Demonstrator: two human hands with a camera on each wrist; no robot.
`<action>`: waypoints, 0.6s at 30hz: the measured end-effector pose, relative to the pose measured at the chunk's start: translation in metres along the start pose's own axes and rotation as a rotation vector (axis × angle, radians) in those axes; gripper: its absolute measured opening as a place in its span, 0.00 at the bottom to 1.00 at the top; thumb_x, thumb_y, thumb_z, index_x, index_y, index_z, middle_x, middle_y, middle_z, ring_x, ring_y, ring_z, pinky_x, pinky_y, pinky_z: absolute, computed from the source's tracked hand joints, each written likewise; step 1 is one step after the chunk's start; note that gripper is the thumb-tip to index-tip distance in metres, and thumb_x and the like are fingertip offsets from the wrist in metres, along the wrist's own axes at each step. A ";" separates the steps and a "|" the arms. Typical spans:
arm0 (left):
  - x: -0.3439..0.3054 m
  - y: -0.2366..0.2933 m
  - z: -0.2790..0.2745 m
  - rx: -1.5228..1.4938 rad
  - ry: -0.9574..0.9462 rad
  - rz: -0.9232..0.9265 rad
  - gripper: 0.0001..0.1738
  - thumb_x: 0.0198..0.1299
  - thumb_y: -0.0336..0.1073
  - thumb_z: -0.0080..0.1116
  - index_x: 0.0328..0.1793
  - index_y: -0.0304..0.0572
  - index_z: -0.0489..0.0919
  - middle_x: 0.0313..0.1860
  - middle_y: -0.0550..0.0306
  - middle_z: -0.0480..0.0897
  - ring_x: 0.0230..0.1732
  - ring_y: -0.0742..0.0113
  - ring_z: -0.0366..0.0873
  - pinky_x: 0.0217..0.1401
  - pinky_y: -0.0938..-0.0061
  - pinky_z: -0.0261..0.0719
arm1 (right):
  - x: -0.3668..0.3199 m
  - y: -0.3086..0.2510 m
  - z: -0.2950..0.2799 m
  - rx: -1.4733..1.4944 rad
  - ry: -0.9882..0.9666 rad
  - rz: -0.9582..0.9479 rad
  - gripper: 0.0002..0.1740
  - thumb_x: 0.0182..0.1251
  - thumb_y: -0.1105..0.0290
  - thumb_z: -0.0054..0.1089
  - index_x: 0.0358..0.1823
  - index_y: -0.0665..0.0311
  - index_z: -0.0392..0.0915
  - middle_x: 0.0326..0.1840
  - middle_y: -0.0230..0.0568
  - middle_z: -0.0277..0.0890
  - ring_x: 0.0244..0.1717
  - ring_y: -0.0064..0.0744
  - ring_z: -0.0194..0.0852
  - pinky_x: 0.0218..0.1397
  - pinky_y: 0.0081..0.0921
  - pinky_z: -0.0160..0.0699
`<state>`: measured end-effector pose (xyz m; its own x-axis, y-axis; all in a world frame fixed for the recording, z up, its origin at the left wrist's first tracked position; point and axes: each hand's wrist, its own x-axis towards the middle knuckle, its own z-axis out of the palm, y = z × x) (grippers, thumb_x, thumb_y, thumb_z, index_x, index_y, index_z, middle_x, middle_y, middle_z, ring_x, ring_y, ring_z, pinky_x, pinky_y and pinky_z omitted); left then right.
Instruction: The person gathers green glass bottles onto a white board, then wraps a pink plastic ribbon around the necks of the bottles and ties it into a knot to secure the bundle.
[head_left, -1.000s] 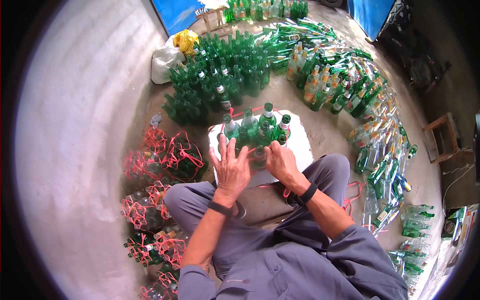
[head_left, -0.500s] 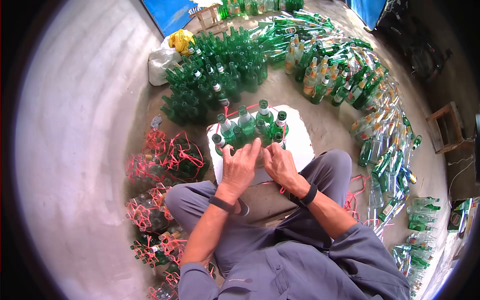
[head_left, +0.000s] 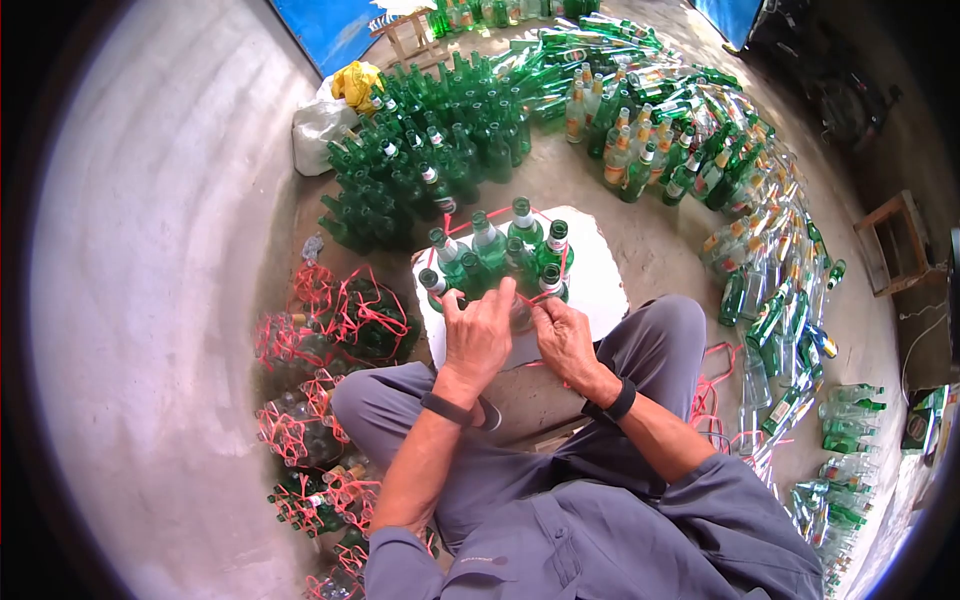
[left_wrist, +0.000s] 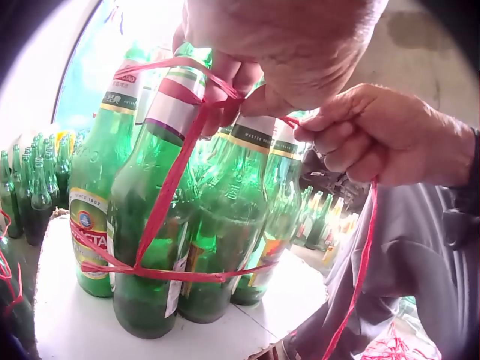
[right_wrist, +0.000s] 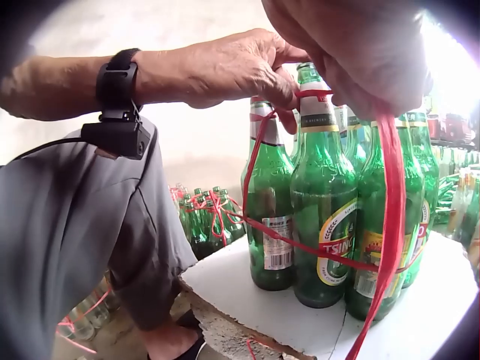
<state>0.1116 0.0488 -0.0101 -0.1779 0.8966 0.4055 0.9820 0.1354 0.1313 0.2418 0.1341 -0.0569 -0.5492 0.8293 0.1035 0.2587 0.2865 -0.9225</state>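
left hand (head_left: 480, 335), right hand (head_left: 566, 338) — red string (left_wrist: 172, 181) on bottles (head_left: 490, 252)

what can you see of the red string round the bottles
The red string looks like thin, flat plastic tape. One band circles the lower bodies of the green bottles, which stand bunched upright on a white slab. Taut strands rise from the band to the necks, where the left hand pinches them. The right hand grips another strand beside it, and a loose tail hangs down from that hand past the slab's edge.
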 end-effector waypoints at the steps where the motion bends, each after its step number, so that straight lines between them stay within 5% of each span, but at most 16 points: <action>1: 0.001 0.001 -0.001 0.006 -0.003 -0.001 0.25 0.58 0.28 0.53 0.64 0.42 0.72 0.36 0.57 0.81 0.36 0.61 0.82 0.56 0.53 0.64 | 0.000 0.001 0.000 0.069 0.004 0.002 0.12 0.72 0.70 0.57 0.37 0.74 0.80 0.24 0.45 0.78 0.26 0.28 0.75 0.33 0.31 0.73; 2: 0.002 0.001 -0.001 0.012 -0.007 -0.003 0.23 0.58 0.27 0.53 0.62 0.43 0.72 0.35 0.57 0.81 0.35 0.60 0.82 0.56 0.53 0.64 | -0.002 0.002 -0.001 0.069 0.004 0.003 0.12 0.72 0.70 0.57 0.37 0.74 0.80 0.24 0.45 0.78 0.26 0.28 0.75 0.33 0.31 0.73; 4: 0.002 0.000 -0.002 0.016 -0.057 -0.016 0.26 0.55 0.27 0.55 0.64 0.43 0.73 0.41 0.54 0.83 0.38 0.60 0.83 0.57 0.52 0.64 | -0.005 -0.006 -0.006 0.198 -0.046 0.063 0.14 0.71 0.67 0.54 0.39 0.73 0.81 0.26 0.57 0.79 0.27 0.50 0.81 0.35 0.42 0.77; 7: 0.002 0.000 -0.004 0.018 -0.121 -0.040 0.30 0.53 0.27 0.58 0.66 0.42 0.73 0.47 0.52 0.86 0.43 0.59 0.84 0.59 0.52 0.64 | 0.002 0.000 -0.009 0.243 -0.108 0.295 0.15 0.69 0.67 0.54 0.41 0.74 0.83 0.26 0.54 0.80 0.28 0.37 0.80 0.37 0.37 0.78; 11: 0.002 0.000 -0.003 -0.043 -0.097 -0.052 0.31 0.51 0.27 0.59 0.65 0.43 0.73 0.47 0.52 0.85 0.51 0.58 0.83 0.62 0.50 0.63 | 0.010 0.023 0.010 0.257 -0.038 0.221 0.16 0.68 0.66 0.54 0.40 0.73 0.84 0.24 0.52 0.80 0.27 0.34 0.78 0.37 0.35 0.76; 18: 0.009 0.002 -0.002 0.027 0.020 0.041 0.21 0.54 0.27 0.58 0.56 0.39 0.72 0.40 0.49 0.83 0.53 0.52 0.80 0.65 0.42 0.62 | 0.016 0.038 0.030 0.316 0.021 0.438 0.12 0.66 0.67 0.59 0.40 0.69 0.83 0.27 0.42 0.81 0.30 0.29 0.77 0.36 0.34 0.75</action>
<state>0.1117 0.0566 -0.0042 -0.1388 0.8930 0.4281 0.9898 0.1107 0.0900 0.2191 0.1437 -0.1019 -0.4269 0.8487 -0.3120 0.2069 -0.2442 -0.9474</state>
